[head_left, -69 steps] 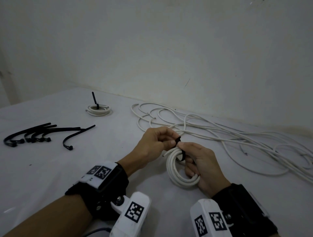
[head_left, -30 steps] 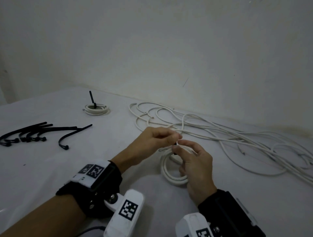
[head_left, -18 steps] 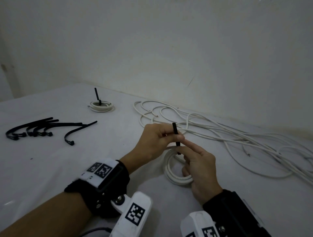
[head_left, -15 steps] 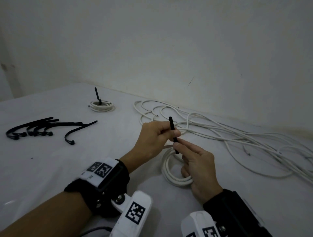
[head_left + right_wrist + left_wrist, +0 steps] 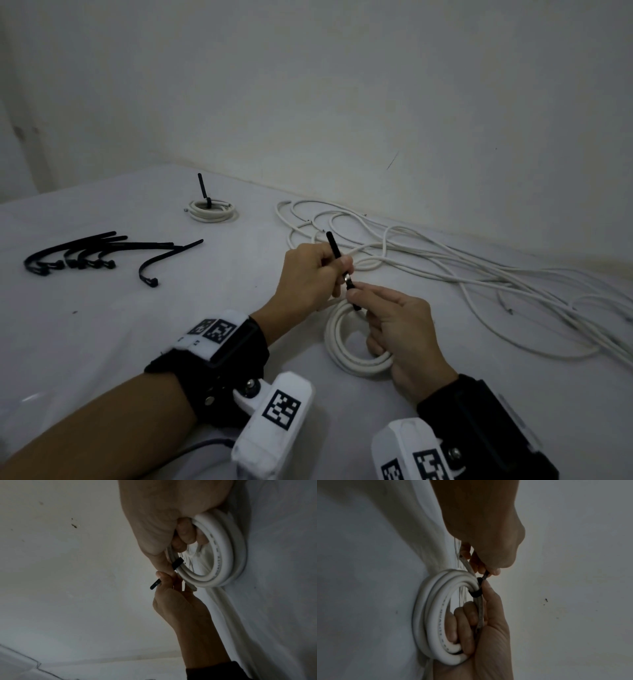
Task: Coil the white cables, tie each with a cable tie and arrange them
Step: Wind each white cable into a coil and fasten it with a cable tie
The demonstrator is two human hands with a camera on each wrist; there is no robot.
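Note:
A small coil of white cable (image 5: 337, 353) lies on the white table, a black cable tie (image 5: 334, 248) looped round its far side. My left hand (image 5: 342, 270) pinches the tie's free tail, which sticks up and to the left. My right hand (image 5: 363, 296) holds the coil, fingers curled through its middle and thumb by the tie's head. In the left wrist view the tie (image 5: 475, 593) sits snug round the coil (image 5: 428, 615). The right wrist view shows the band (image 5: 177, 564) on the coil (image 5: 228, 555) and the left hand (image 5: 164, 578) on the tail.
A tied coil (image 5: 210, 210) with an upright black tail lies at the back left. Several loose black cable ties (image 5: 85, 255) lie at the far left. A spread of uncoiled white cables (image 5: 445, 270) runs from the middle to the right, beside the wall.
The left hand has drawn the tie's tail up and to the left through its head, so more tail shows and the loop has closed on the coil. The right hand kept hold of the coil.

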